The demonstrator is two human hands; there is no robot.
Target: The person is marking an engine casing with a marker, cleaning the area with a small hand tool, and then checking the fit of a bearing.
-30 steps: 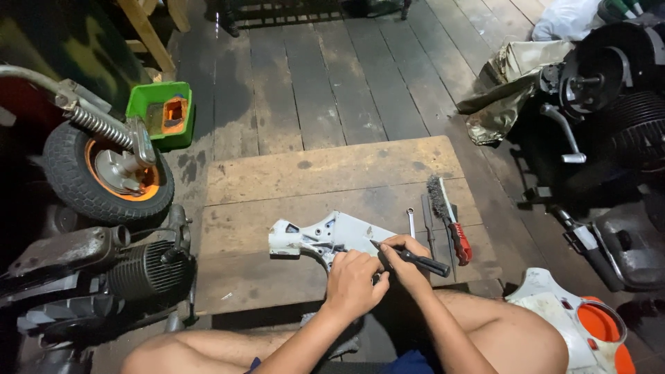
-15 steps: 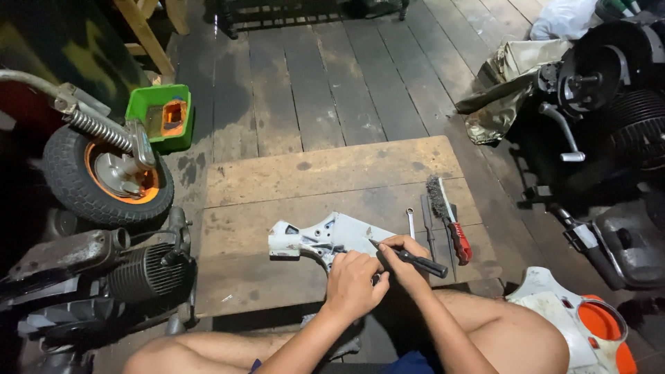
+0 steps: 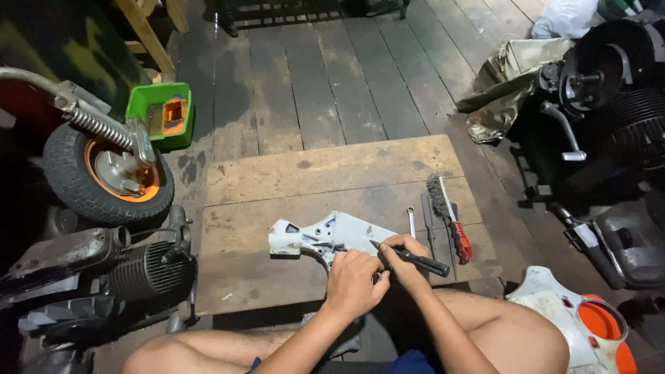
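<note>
Low in the frame's centre, left hand (image 3: pixel 352 282) fingers curl, steadying the grey-white plastic machine housing (image 3: pixel 325 237), while right hand (image 3: pixel 404 261) pinches a black-handled screwdriver (image 3: pixel 412 258), work unfinished.

Both arms are bare from the hands up with no sleeves, gloves, rings or watch showing, the left hand (image 3: pixel 353 284) and right hand (image 3: pixel 405 260) uncovered, bare legs too, and blue shorts (image 3: pixel 409 363) at the lap.
</note>
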